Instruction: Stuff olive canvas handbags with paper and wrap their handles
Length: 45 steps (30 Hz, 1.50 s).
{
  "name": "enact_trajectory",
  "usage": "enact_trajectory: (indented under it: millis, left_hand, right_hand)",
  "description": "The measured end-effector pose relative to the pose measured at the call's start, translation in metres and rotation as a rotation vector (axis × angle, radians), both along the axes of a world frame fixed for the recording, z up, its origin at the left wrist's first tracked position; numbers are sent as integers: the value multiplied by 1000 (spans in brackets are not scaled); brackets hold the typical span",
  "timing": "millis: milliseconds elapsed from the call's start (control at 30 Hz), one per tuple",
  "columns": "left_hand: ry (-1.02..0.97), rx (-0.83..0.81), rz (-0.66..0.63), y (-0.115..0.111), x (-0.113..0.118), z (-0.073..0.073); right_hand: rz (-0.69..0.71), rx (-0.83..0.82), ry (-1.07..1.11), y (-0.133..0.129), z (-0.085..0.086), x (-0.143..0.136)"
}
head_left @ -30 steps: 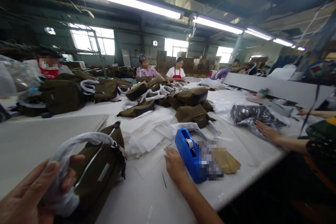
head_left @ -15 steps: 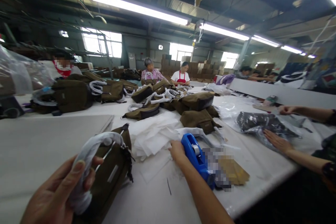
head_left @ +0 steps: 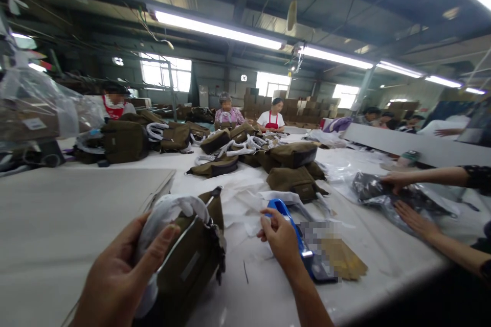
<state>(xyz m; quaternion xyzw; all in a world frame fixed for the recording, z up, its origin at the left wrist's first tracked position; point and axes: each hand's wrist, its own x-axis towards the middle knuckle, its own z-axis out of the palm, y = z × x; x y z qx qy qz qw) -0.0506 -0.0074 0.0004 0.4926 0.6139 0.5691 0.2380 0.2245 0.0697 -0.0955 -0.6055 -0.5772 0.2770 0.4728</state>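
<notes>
My left hand (head_left: 118,260) is wrapped round the carry handle (head_left: 171,209) of an olive-brown bag (head_left: 187,260). White wrapping covers the handle, and the bag stands tilted on the table with its zip and dark zip pulls showing. Beside the blue tape dispenser (head_left: 283,208), my right hand (head_left: 278,235) has its fingers curled in a pinch at the edge of a thin white sheet (head_left: 249,207). My right forearm and hand partly hide the dispenser.
Several olive bags (head_left: 293,184) with wrapped straps lie piled ahead. Brown paper pieces (head_left: 345,258) lie right of the dispenser. At the right, a co-worker's hands (head_left: 416,219) press a plastic-bagged dark item (head_left: 368,189). A thin dark strip (head_left: 246,272) lies in front. More people sit across the table.
My right hand has drawn back from the white sheet pile towards the dispenser, fingers now curled. The view has shifted left. The co-worker's far hand has moved onto the plastic-bagged item.
</notes>
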Motion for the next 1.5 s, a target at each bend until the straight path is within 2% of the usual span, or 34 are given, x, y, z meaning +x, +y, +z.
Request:
enact_trajectory:
  millis: [100, 233, 333, 433, 600, 700, 800, 867, 933, 1033, 1167, 1333, 1500]
  left_hand:
    - [89, -36, -148, -4, 15, -2]
    - [259, -38, -266, -9, 33, -4]
    - [340, -45, -394, -13, 39, -7]
    - [360, -27, -465, -14, 41, -11]
    - [308, -92, -364, -8, 40, -8]
    - [278, -69, -330, -5, 38, -4]
    - [142, -42, -291, -5, 34, 0]
    - [39, -63, -316, -5, 32, 2]
    - [-20, -89, -363, -4, 31, 3]
    - [-44, -99, -405, -3, 28, 3]
    - [14, -144, -448, -3, 23, 0]
    - [71, -157, -475, -7, 24, -3]
    - [86, -130, -492, -4, 25, -4]
  right_hand:
    - [120, -16, 259, -36, 17, -17]
    - [336, -107, 696, -72, 35, -35]
    - [422, -149, 800, -84, 42, -45]
    - [472, -108, 800, -85, 42, -54]
    - [528, 23, 703, -80, 31, -68]
    - [369, 141, 490, -77, 23, -68]
    - [179, 264, 261, -75, 19, -64]
    - [210, 290, 194, -75, 19, -64]
    - [326, 219, 222, -76, 21, -68]
    - [474, 2, 450, -80, 24, -76]
    - [526, -222, 796, -83, 27, -78]
    - [561, -278, 824, -85, 27, -76]
    - [545, -251, 787, -86, 24, -82]
